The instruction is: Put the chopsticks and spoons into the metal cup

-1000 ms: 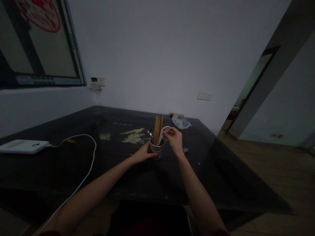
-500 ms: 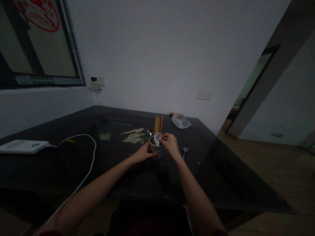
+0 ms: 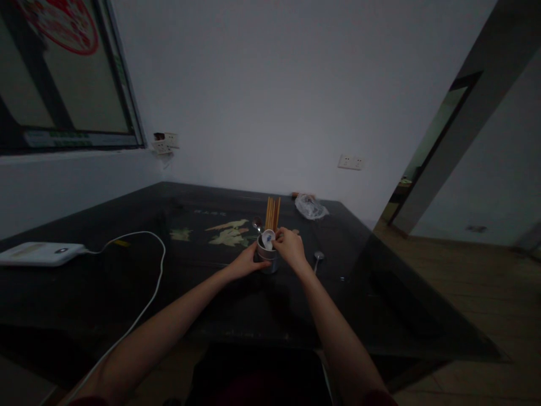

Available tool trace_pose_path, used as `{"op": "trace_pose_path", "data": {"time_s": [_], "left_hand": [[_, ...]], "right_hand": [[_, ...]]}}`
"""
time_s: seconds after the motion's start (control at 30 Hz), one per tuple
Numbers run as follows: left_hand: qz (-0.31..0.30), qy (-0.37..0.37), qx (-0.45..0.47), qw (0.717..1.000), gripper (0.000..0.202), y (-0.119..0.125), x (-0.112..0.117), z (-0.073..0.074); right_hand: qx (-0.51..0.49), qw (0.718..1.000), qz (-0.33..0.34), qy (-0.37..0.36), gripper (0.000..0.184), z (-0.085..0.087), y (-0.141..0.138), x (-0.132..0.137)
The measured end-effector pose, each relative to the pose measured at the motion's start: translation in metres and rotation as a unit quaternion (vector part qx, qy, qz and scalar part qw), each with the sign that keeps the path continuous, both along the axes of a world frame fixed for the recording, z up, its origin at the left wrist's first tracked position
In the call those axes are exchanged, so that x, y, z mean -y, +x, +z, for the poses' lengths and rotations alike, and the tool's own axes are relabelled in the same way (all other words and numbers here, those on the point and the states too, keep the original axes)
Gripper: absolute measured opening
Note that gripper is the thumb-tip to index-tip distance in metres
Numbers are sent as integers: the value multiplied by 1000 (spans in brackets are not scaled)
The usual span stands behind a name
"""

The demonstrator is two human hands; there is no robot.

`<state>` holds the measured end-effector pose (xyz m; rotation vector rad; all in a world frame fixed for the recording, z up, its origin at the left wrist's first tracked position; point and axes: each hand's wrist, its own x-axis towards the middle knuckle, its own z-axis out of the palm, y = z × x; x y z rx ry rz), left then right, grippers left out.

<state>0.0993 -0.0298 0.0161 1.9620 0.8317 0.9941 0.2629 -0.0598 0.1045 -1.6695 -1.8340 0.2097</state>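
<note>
A metal utensil cup [image 3: 269,265] stands on the dark table, and my left hand [image 3: 247,263] is closed around its left side. My right hand [image 3: 289,246] pinches a white soup spoon [image 3: 267,239] with a blue mark, at the mouth of the cup. The spoon's bowl end points up; its lower part is hidden by the cup. Several wooden chopsticks [image 3: 273,212] rise from the back of the cup. A metal spoon [image 3: 257,223] leans out at the back left. Another metal spoon [image 3: 318,257] lies on the table right of my right hand.
On the dark table [image 3: 190,304], a white power bank [image 3: 40,254] lies at the left with a white cable [image 3: 162,259] running towards me. A crumpled clear plastic bag [image 3: 310,207] rests near the wall. A dark long object [image 3: 401,301] lies at the right.
The white spoon has shifted slightly left and down at the cup's mouth, with my right hand following. My left hand stays on the cup.
</note>
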Motion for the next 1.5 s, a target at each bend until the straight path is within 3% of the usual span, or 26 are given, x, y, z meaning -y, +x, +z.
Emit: {"op": "trace_pose_path", "data": {"time_s": [0.17,0.73,0.9,1.07,1.3,1.4,1.5], "left_hand": [[7,-12,1,1000,78,1,3,4],[8,-16,0,1000,78,0,-1,-2],[15,-23,-5,1000,78,0,2,1],[5,-17,-5,1000,77,-1,3,4],[4,-30,-2,1000,75,0,5,7],[3,-39,-1,999,76,0,6,8],[-6,-50,11,999,77,0,5,8]], "right_hand": [[32,999,9,1,3,3,1,2],[124,991,33,47,22,7,0,1],[129,989,37,66,24,5,3,0],[101,990,72,72,16,5,8,-3],[-46,995,56,75,20,4,58,-9],[-74,996,11,39,23,-9,92,-11],[-38,997,-64,-16,24,-27,119,-13]]}}
